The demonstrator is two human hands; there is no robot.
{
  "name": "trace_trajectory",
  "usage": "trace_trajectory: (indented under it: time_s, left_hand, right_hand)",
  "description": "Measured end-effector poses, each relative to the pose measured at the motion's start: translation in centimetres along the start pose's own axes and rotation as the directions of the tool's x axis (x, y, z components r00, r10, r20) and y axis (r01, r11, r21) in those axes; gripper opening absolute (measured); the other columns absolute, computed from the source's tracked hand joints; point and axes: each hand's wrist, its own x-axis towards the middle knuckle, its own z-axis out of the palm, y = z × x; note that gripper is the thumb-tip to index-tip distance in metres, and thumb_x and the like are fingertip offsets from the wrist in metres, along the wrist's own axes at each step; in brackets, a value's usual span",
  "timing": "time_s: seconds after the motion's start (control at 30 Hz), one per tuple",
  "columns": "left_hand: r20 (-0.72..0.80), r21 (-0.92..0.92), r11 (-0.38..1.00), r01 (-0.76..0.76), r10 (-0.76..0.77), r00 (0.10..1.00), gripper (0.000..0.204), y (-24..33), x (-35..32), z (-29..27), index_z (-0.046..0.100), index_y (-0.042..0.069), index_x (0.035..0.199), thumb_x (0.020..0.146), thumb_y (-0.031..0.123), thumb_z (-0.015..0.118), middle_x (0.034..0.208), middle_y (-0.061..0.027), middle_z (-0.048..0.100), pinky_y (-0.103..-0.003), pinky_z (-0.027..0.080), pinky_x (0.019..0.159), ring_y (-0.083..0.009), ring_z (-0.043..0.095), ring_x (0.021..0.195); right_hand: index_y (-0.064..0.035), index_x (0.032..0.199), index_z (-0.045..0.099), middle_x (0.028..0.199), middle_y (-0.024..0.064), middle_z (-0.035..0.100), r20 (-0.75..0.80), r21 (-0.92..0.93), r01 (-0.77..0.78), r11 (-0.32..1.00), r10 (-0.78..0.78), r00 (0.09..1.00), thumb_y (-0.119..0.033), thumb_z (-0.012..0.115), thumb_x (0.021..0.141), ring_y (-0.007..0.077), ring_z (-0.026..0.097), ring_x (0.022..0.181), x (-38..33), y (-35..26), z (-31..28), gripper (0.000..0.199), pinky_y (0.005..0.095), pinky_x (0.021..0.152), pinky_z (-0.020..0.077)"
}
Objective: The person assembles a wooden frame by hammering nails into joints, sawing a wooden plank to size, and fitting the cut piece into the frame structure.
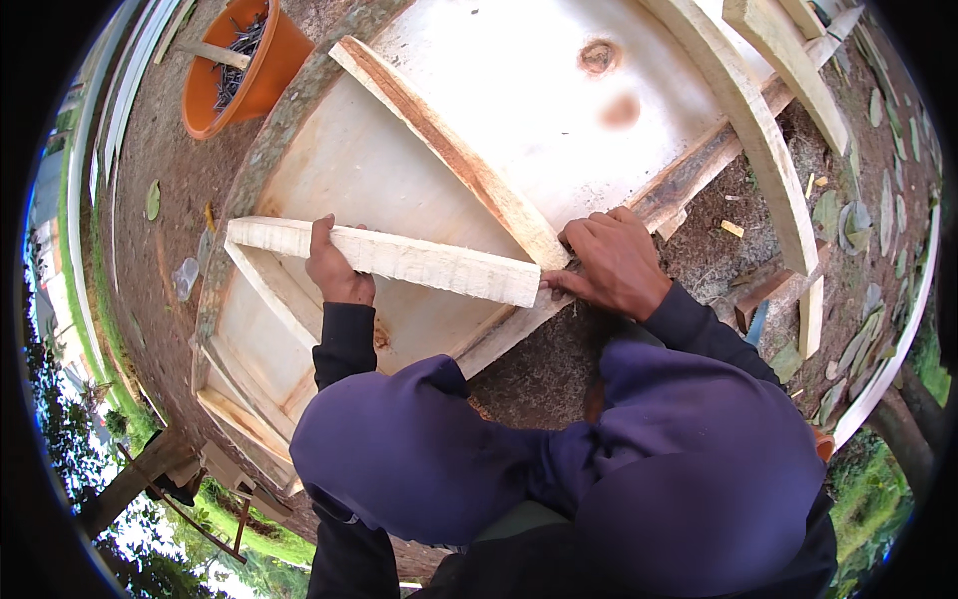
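A pale rough-sawn wooden batten [439, 262] lies slantwise across a wooden frame, over a whitish board [519, 90]. My left hand [340, 268] is closed around it left of its middle, thumb on top. Its right end meets my right hand [617, 262], whose fingers are curled with the thumb and fingertips at that end; what they pinch there is hidden. A second batten [449, 150], brown-streaked, runs from the upper left down to just beside my right fingers. Below my left hand another crosspiece [274, 285] of the frame shows.
An orange bucket [289, 60] of nails with a wooden handle sticking out stands at the upper left. Loose curved planks [763, 140] lie at the upper right. A saw blade [758, 323] shows on the leaf-strewn dirt at the right. My purple-clad knees [699, 459] are close below.
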Motion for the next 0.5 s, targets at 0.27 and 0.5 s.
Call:
trace_trajectory:
  time_s: [0.27, 0.5]
  left_hand:
    - [-0.075, -0.059, 0.998, -0.030, 0.025, 0.997, 0.027, -0.2, -0.5, 0.5, 0.056, -0.006, 0.099, 0.087, 0.011, 0.072, 0.084, -0.0107, 0.057, -0.043, 0.062, 0.065, -0.0274, 0.065, 0.064]
    - [-0.050, -0.047, 0.997, -0.060, 0.058, 0.997, 0.031, 0.0, -0.7, 0.1, 0.058, -0.004, 0.098, 0.088, 0.018, 0.078, 0.082, -0.0091, 0.058, -0.042, 0.060, 0.064, -0.0246, 0.063, 0.062]
  right_hand:
    - [-0.0070, 0.092, 0.064, 0.080, 0.0088, 0.064, 0.027, -0.009, 0.038, 0.999, -0.037, 0.999, -0.052, 0.080, 0.082, 0.0283, 0.062, 0.080, 0.0, -0.2, -0.4, 0.049, 0.0410, 0.078, 0.0419]
    - [-0.0057, 0.110, 0.066, 0.100, 0.0108, 0.069, -0.041, -0.023, 0.053, 0.998, -0.054, 0.998, -0.049, 0.082, 0.078, 0.0301, 0.064, 0.095, -0.4, -0.8, 0.6, 0.056, 0.0438, 0.087, 0.0439]
